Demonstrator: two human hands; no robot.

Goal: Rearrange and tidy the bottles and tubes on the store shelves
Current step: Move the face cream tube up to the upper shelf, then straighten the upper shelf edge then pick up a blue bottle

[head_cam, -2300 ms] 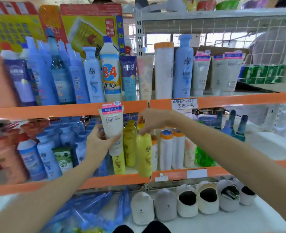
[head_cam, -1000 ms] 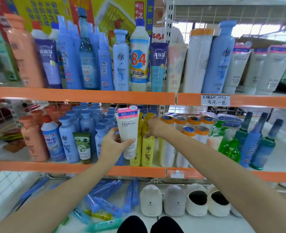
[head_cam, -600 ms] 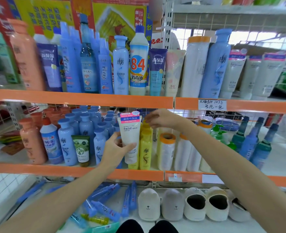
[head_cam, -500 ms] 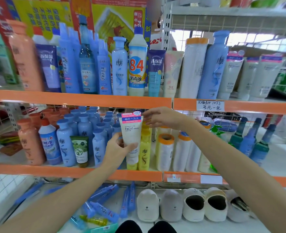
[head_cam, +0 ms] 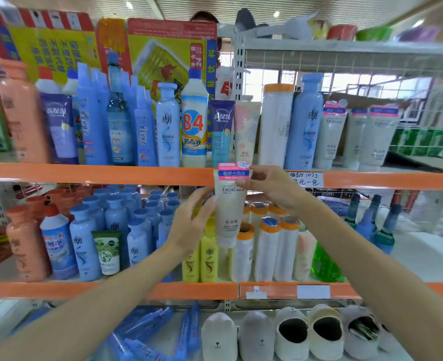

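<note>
A white facial cleanser tube (head_cam: 229, 212) with a pink and blue top band hangs upright in front of the middle shelf's orange rail (head_cam: 98, 174). My right hand (head_cam: 270, 186) pinches it at the top band. Just left of the tube's lower half is my left hand (head_cam: 191, 222), blurred, with its fingers loose and no thumb across the tube. Matching facial tubes (head_cam: 356, 136) stand at the right end of the upper shelf. Behind the held tube on the lower shelf are yellow bottles (head_cam: 202, 259) and white orange-capped bottles (head_cam: 264, 246).
The upper shelf is packed with blue bottles (head_cam: 165, 126), an "84" disinfectant bottle (head_cam: 194, 121) and tubes. Blue bottles (head_cam: 85, 243) and orange bottles (head_cam: 23, 243) fill the lower shelf's left; green bottles (head_cam: 379, 230) stand right. Slippers (head_cam: 293, 332) lie on the bottom shelf.
The tube rose from the lower shelf level to the orange rail. My right hand left the yellow bottles and took the tube's top; my left hand's thumb came off it.
</note>
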